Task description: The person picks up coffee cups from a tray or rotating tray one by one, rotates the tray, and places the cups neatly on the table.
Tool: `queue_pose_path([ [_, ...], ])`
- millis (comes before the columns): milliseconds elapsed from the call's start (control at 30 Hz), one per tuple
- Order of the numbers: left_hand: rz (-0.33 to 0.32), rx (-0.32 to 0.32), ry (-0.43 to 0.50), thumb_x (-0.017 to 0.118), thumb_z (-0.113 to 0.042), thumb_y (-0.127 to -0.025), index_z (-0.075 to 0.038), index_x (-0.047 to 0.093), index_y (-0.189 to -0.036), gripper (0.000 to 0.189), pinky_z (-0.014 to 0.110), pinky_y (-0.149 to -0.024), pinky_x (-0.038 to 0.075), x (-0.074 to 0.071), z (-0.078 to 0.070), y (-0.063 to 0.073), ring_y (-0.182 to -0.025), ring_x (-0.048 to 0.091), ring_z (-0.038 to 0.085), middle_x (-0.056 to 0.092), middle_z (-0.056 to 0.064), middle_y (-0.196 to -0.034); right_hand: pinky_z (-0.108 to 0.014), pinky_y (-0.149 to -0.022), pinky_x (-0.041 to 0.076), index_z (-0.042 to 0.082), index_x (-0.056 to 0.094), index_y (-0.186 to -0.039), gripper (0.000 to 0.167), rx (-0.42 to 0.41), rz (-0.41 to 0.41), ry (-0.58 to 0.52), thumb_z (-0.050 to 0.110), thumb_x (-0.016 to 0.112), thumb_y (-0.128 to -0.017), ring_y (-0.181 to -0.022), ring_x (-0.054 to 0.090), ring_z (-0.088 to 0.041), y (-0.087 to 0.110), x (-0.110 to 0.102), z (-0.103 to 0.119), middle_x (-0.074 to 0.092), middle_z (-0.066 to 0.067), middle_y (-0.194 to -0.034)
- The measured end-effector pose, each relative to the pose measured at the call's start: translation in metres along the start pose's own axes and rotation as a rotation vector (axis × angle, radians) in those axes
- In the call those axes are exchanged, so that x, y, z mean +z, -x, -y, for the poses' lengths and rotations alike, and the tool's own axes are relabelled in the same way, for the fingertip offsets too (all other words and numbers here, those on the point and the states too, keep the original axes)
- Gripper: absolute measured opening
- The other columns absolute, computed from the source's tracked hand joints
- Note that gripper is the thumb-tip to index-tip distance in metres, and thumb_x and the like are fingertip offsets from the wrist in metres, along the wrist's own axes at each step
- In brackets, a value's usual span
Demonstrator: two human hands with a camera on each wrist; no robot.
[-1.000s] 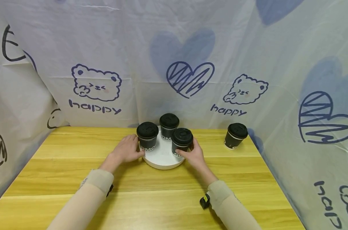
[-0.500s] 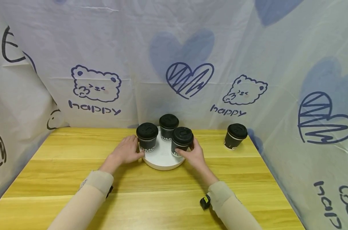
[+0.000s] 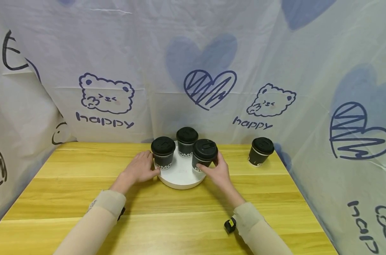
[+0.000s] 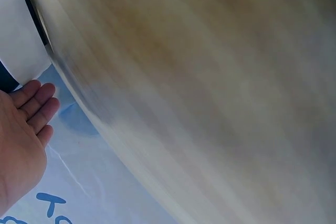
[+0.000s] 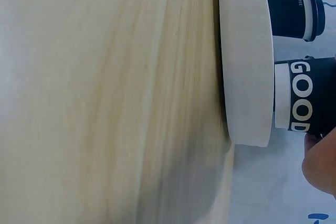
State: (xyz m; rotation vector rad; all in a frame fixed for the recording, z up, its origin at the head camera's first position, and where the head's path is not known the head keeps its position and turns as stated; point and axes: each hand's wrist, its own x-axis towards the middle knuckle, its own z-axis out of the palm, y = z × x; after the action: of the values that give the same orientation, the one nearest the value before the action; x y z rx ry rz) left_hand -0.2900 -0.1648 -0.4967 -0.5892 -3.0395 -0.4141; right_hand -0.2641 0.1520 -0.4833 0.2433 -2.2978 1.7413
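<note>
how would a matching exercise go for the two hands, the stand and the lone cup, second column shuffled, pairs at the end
Column one
1. left hand
2. right hand
3. stand
4. lone cup

Column two
a. white and round
b. at the stand's left side
c. on the table, off the stand
d. gripping a cup

Pairs: 1-b, 2-d, 3-a, 4-c

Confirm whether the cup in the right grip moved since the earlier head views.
Yes: the cup shifted slightly right and up in head view, against the white stand.

Right hand (image 5: 321,165) against GOOD cup (image 5: 306,95)
</note>
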Motion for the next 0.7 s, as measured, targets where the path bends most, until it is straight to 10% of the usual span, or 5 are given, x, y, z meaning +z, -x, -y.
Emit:
queue_pose_path([
  [700,-0.007,-0.001,-0.004,0.059,-0.048,-0.094,0.019,0.042,-0.145,0.086,0.059,-0.124,0.024,0.005,0.001,-0.001,-0.144,0.037,0.051,0.040,0.037,-0.152,-0.047,-0.122,0.034,0.002,0.052,-0.145,0.077,-0.059,-0.094,-0.048,0.001,0.089,-0.077,-0.141,0.051,-0.036,0.007,-0.020,-0.001,0.059,-0.019,-0.144],
])
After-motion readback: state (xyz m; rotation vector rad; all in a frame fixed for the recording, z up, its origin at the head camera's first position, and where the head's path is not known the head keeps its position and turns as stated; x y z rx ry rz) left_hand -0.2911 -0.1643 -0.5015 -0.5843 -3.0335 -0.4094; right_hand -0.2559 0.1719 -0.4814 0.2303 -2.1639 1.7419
